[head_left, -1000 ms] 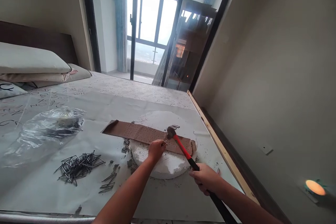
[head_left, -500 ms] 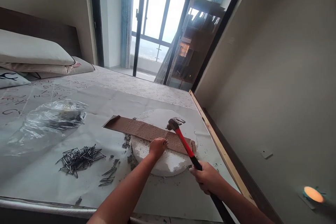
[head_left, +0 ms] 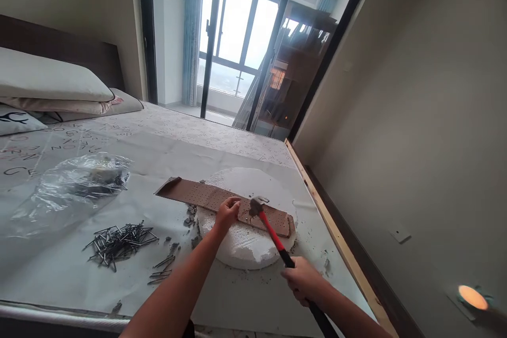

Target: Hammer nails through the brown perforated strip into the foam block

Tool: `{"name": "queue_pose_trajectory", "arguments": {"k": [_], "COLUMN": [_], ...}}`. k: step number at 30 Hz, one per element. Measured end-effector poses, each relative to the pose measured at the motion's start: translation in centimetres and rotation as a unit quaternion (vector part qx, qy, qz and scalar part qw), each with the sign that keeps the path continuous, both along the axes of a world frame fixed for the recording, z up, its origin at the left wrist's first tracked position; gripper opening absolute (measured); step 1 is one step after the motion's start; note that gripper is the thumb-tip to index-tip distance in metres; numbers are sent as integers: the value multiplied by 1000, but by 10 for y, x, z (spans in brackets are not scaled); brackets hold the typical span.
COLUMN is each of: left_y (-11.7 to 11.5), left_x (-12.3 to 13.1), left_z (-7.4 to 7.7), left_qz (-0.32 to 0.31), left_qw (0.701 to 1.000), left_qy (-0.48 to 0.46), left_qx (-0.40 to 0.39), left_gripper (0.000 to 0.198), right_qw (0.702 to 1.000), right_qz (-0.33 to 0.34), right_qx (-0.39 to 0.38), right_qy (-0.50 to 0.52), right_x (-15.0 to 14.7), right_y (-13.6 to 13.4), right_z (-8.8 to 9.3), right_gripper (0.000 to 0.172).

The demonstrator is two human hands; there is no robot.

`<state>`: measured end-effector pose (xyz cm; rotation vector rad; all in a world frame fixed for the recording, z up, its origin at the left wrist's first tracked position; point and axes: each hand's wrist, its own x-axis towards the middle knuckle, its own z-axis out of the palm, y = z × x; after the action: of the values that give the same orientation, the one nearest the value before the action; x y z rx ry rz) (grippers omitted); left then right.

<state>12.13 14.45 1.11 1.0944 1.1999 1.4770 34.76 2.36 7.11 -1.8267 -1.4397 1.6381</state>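
My right hand (head_left: 304,279) is wrapped round the black grip of a claw hammer (head_left: 273,231) with a red and black handle. Its metal head is down at the brown perforated strip (head_left: 198,193), right of my left hand. My left hand (head_left: 228,212) rests at the strip's near edge, fingers loosely bent and apart, with nothing visible in them. Rows of small holes run along the strip, which lies across a round white foam block (head_left: 241,251). Whether a nail stands under the hammer head is too small to tell.
Left of the block lie a heap of nails (head_left: 121,243), a few loose nails (head_left: 161,270) and grey crumbs. Behind them sits a clear plastic bag (head_left: 83,182). A wooden rail (head_left: 336,235) runs along the bed's right side by the wall. Pillows (head_left: 51,76) lie at far left.
The hammer head has come down onto the strip, moving slightly left. My left hand has drawn back to the left along the strip, and its pinched fingers have loosened.
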Motion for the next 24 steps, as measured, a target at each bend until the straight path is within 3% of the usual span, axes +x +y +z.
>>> {"name": "queue_pose_trajectory", "arguments": {"k": [2, 4, 6, 8, 12, 16, 20, 24], "left_y": [-6, -20, -40, -67, -125, -168, -176, -161], "left_x": [-9, -22, -42, -68, -124, -163, -178, -170], "left_z": [16, 31, 40, 40, 11, -27, -44, -43], "left_qz": [18, 45, 87, 138, 126, 54, 3, -27], "left_qw": [999, 997, 989, 966, 885, 780, 722, 696], "left_qy": [-37, -6, 80, 196, 443, 622, 681, 701], "left_qx": [22, 60, 93, 102, 70, -55, -126, -153], "left_gripper": [38, 37, 35, 33, 30, 22, 25, 26], "right_qw": [1000, 999, 991, 982, 969, 967, 959, 955], "right_qz": [-3, -17, -25, -27, -36, -49, -43, -36], "right_qx": [-20, 0, 33, 53, 28, 7, -1, 7], "right_qy": [-7, 48, 124, 180, 243, 250, 280, 296], "right_x": [-4, -4, -4, -5, -13, -18, -11, -3], "right_y": [-3, -10, -22, -38, -68, -84, -85, -83], "right_z": [-9, -10, -10, -15, -52, -86, -88, -79], "right_gripper": [26, 27, 31, 38, 47, 52, 53, 52]}}
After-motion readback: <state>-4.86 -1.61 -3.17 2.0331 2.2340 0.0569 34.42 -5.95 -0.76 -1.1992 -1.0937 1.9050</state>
